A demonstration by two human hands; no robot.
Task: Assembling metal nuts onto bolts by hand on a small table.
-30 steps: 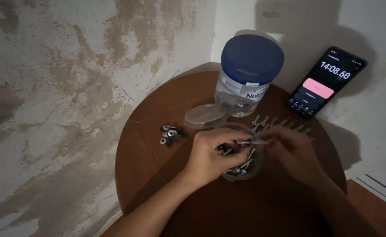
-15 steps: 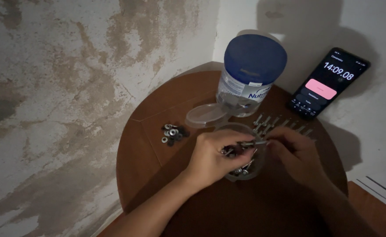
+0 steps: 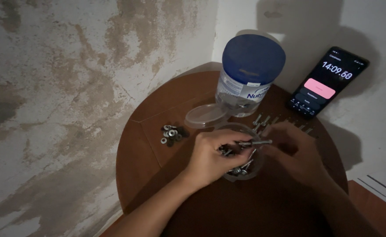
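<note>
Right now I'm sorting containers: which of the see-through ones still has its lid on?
The tall clear jar at the back, capped with a blue lid. The small clear tub under the hands is open, its clear lid lying beside it.

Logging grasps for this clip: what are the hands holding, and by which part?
A bolt lies level between both hands. The left hand grips one end, the right hand the other, above the clear container of bolts. Exact finger placement is too dark to tell.

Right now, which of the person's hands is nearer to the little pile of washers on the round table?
The left hand. It sits just right of the pile of washers, over the clear tub of bolts. The right hand lies farther right, beyond the left hand.
</note>
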